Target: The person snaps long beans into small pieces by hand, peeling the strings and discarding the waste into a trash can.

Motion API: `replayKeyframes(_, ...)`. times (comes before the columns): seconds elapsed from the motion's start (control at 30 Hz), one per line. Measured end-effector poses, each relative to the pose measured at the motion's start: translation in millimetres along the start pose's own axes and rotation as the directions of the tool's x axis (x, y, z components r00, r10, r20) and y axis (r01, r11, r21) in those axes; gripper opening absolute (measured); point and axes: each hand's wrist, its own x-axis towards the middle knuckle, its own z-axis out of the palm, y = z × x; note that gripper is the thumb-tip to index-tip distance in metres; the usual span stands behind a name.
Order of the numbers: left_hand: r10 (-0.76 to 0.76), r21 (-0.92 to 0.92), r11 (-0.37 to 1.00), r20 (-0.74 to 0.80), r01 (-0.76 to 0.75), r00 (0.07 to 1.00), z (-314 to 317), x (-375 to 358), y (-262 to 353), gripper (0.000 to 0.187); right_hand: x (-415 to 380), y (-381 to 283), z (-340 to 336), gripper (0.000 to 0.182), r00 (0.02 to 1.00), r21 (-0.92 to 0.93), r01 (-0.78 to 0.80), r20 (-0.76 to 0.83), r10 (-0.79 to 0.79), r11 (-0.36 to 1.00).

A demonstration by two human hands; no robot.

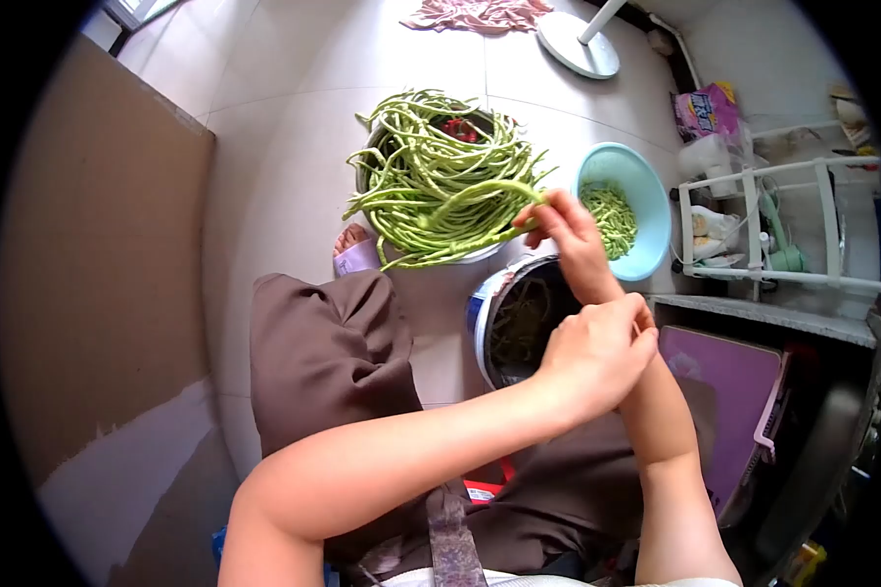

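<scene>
My right hand (570, 240) pinches a long green bean (489, 188) near one end; the bean curves back over the pile. My left hand (602, 347) crosses over my right wrist, its fingers curled in, and what they hold, if anything, is hidden. A heap of yard-long beans (431, 171) fills a wide container on the floor, with something red showing among them. Below my right hand stands a bucket (480, 318) with dark scraps inside. To its right, a light blue basin (654, 220) holds short-cut bean pieces (609, 217).
At the right stand a white rack (724, 186) with bottles and a purple board (719, 401). A pink-purple packet (705, 111) sits behind. A round white stand base (578, 47) and a pink cloth (477, 14) are on the tiled floor. A brown panel (117, 225) borders the left.
</scene>
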Motion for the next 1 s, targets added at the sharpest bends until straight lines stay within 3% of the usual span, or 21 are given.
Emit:
replayKeyframes(0.07, 0.023, 0.013, 1.0, 0.023, -0.024, 0.999, 4, -2, -6, 0.02, -19, -34, -19, 0.015, 0.999, 0.188, 0.002, -0.052, 0.007, 0.982)
replayKeyframes(0.17, -0.141, -0.093, 0.983, 0.19, 0.161, 0.971, 5, -3, -8, 0.022, -53, -74, -42, 0.017, 0.992, 0.417, 0.094, -0.113, -0.052, 0.904)
replayKeyframes(0.23, -0.147, -0.241, 0.948, 0.252, 0.209, 0.957, 9, -5, -13, 0.027, -75, -89, -52, 0.018, 0.987, 0.538, 0.139, -0.145, -0.07, 0.831)
replayKeyframes(0.33, -0.128, -0.576, 0.806, 0.056, 0.137, 0.99, 15, -11, -9, 0.046, -107, -100, -63, 0.019, 0.978, 0.656, 0.172, -0.201, -0.049, 0.735)
replayKeyframes(0.43, 0.031, -0.604, 0.792, -0.103, -0.088, 0.994, 16, -15, 2, 0.048, -128, -102, -68, 0.019, 0.966, 0.693, 0.184, -0.26, 0.003, 0.697)
replayKeyframes(0.5, 0.275, -0.395, 0.858, -0.187, -0.329, 0.943, 13, -14, 10, 0.038, -133, -92, -76, 0.021, 0.955, 0.686, 0.157, -0.288, 0.067, 0.711)
replayKeyframes(0.57, 0.456, -0.279, 0.818, -0.215, -0.502, 0.863, 10, -11, 20, 0.035, -133, -75, -82, 0.021, 0.948, 0.76, 0.112, -0.276, 0.162, 0.641)
replayKeyframes(0.63, 0.518, -0.271, 0.777, -0.237, -0.568, 0.822, 8, -5, 29, 0.035, -130, -61, -83, 0.021, 0.949, 0.83, 0.035, -0.203, 0.242, 0.557)
replayKeyframes(0.77, 0.545, -0.263, 0.767, -0.213, -0.585, 0.811, 12, 5, 36, 0.037, -118, -54, -71, 0.021, 0.957, 0.739, -0.148, -0.062, 0.285, 0.658)
replayKeyframes(0.83, 0.505, -0.275, 0.815, -0.098, -0.511, 0.858, 14, 3, 36, 0.034, -116, -54, -67, 0.021, 0.965, 0.697, -0.175, -0.019, 0.262, 0.696)
replayKeyframes(0.93, 0.473, -0.301, 0.83, -0.067, -0.47, 0.878, 21, 1, 35, 0.03, -117, -62, -70, 0.021, 0.958, 0.607, -0.218, -0.015, 0.285, 0.764)
replayKeyframes(1.0, 0.477, -0.272, 0.84, -0.043, -0.47, 0.878, 22, 4, 31, 0.025, -120, -71, -75, 0.021, 0.956, 0.345, -0.263, -0.03, 0.291, 0.901)
